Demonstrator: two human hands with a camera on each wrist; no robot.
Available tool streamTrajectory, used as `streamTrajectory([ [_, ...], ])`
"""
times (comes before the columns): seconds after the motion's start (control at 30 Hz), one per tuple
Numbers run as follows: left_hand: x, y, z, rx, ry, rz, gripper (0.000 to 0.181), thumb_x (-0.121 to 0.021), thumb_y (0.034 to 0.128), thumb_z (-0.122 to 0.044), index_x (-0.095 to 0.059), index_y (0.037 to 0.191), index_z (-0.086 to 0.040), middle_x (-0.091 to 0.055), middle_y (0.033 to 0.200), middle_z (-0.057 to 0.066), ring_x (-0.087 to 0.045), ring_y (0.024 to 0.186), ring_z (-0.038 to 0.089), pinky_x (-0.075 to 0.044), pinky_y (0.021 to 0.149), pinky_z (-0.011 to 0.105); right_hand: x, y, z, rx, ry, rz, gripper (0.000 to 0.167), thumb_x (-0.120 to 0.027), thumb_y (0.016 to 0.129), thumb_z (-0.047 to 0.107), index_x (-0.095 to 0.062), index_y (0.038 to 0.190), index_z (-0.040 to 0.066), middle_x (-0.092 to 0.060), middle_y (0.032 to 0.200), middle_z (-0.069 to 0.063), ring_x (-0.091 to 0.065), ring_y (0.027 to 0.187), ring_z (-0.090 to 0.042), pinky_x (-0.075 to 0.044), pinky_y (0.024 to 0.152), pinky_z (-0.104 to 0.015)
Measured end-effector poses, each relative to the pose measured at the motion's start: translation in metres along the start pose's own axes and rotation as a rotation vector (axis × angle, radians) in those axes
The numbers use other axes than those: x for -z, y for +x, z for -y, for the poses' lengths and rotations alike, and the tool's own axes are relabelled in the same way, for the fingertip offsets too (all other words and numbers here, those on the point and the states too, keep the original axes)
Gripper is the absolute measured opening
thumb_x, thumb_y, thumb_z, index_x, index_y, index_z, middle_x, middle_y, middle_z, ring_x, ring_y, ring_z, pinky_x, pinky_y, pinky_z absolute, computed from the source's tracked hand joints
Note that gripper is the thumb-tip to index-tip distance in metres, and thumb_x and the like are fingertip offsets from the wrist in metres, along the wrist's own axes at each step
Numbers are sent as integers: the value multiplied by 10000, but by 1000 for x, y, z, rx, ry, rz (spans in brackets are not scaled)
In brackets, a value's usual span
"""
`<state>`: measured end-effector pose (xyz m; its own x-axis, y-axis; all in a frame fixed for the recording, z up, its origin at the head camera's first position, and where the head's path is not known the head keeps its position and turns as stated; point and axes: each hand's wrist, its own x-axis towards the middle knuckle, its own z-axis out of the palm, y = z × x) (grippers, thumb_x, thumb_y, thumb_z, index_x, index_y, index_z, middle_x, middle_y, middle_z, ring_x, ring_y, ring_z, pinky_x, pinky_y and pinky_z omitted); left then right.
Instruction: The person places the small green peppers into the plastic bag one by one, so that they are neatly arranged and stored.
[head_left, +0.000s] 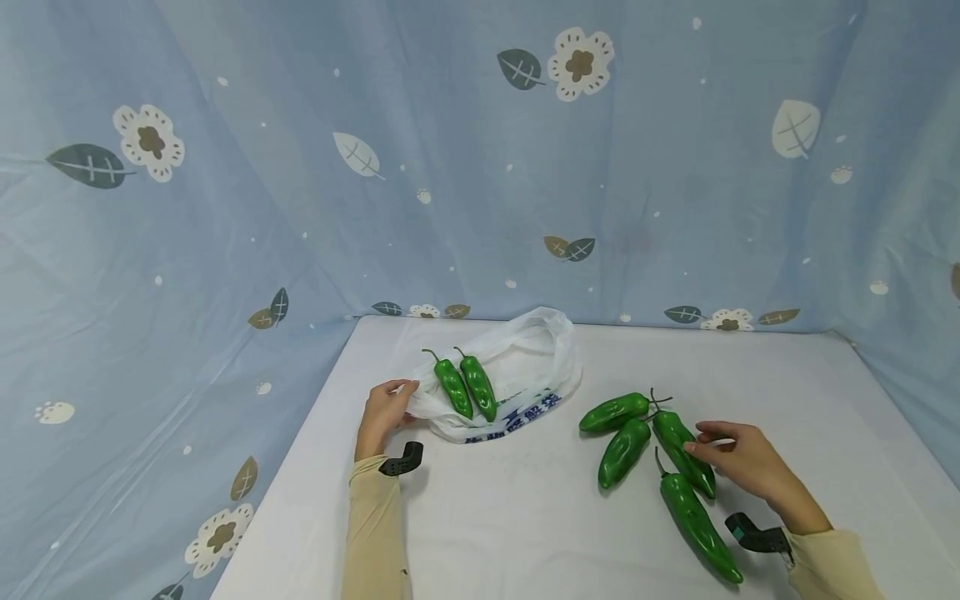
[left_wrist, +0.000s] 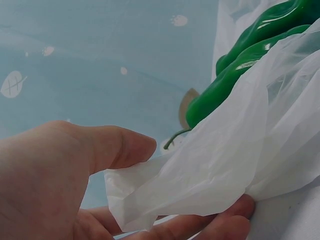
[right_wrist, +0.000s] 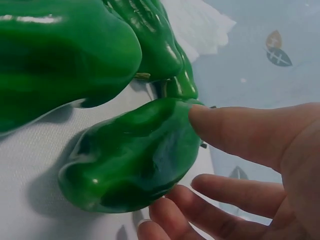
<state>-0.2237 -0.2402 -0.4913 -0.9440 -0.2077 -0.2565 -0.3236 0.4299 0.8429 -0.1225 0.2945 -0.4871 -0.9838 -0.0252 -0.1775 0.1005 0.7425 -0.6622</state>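
Note:
A translucent white plastic bag (head_left: 534, 367) with blue print lies at the back left of the table, two green peppers (head_left: 478, 387) on it. My left hand (head_left: 386, 414) holds the bag's left edge; in the left wrist view the thumb lies on top of the plastic (left_wrist: 200, 185) and the fingers are beneath. Several more glossy green peppers lie loose to the right. Beside the rearmost-right green pepper (head_left: 678, 450) is my right hand (head_left: 738, 458). In the right wrist view its thumb is over one end of that pepper (right_wrist: 135, 155), with loosely bent fingers along its side.
Two loose peppers (head_left: 624, 452) lie left of the right hand's pepper, and a longer one (head_left: 697, 525) lies nearer the front. A white cloth (head_left: 525, 517) covers the table. Blue patterned fabric (head_left: 465, 167) hangs behind and at the sides.

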Motion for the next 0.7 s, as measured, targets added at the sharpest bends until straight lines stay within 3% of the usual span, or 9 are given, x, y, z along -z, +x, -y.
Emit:
streamTrajectory([
  [0.7, 1, -1, 0, -19, 31, 1, 560, -559, 1032, -413, -577, 1449, -40, -656, 1335, 273, -694, 648, 90, -536, 644, 214, -5, 4, -1, -14, 12, 50, 670, -794, 910, 310, -573, 1335, -159, -660, 1174, -304, -697, 1018, -371, -612, 707, -392],
])
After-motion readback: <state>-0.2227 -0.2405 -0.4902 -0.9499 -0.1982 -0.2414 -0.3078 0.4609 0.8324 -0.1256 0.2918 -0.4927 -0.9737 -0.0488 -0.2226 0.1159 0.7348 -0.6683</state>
